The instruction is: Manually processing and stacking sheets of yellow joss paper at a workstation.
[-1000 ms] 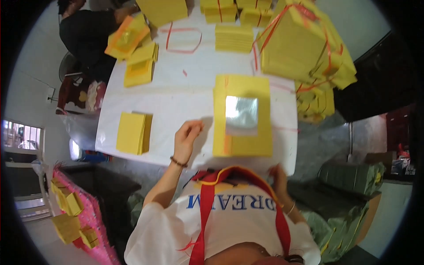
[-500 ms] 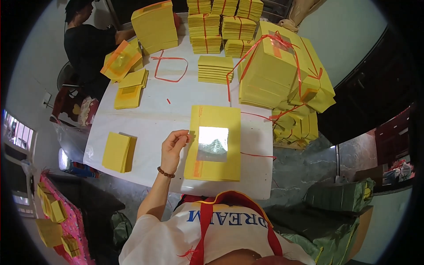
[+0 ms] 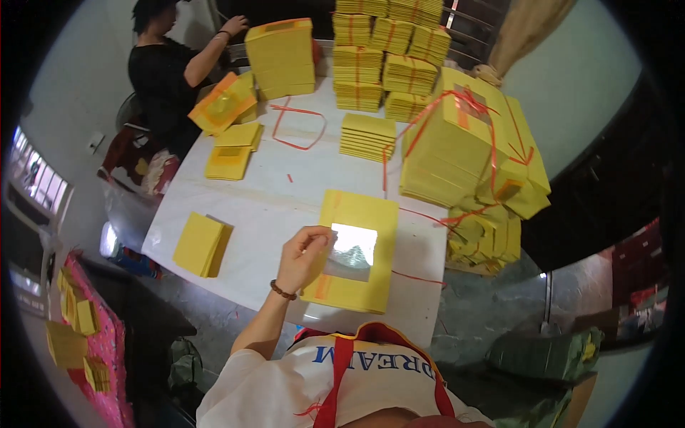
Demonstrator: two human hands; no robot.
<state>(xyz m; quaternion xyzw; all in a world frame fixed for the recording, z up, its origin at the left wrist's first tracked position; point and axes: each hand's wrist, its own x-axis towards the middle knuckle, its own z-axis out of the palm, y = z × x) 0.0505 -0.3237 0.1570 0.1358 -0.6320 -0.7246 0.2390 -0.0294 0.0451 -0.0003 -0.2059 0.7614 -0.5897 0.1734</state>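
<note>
My left hand [image 3: 302, 258] hovers at the left side of a yellow paper envelope or bag [image 3: 383, 265], its fingers curled and thumb pressed against them. What lies in the pinch, if anything, is too small to make out. The yellow piece lies at the table's near side, apparently on top of a stack. A shiny clear window [image 3: 352, 250] fills its middle, and an orange strip runs along its left part. A beaded bracelet circles my left wrist. My right hand does not show.
On the white table [image 3: 271, 214] stand a small yellow stack [image 3: 200, 245], a fanned pile [image 3: 367, 135], tied bundles [image 3: 357, 64] at the back and a tall red-tied stack [image 3: 442, 150] at right. Red ribbon [image 3: 298, 148] lies loose. A co-worker [image 3: 160, 78] stands far left.
My left hand has moved right, from beside the yellow piece to over its left part near the window. The co-worker's arm has risen above the tall stack. The view has shifted slightly.
</note>
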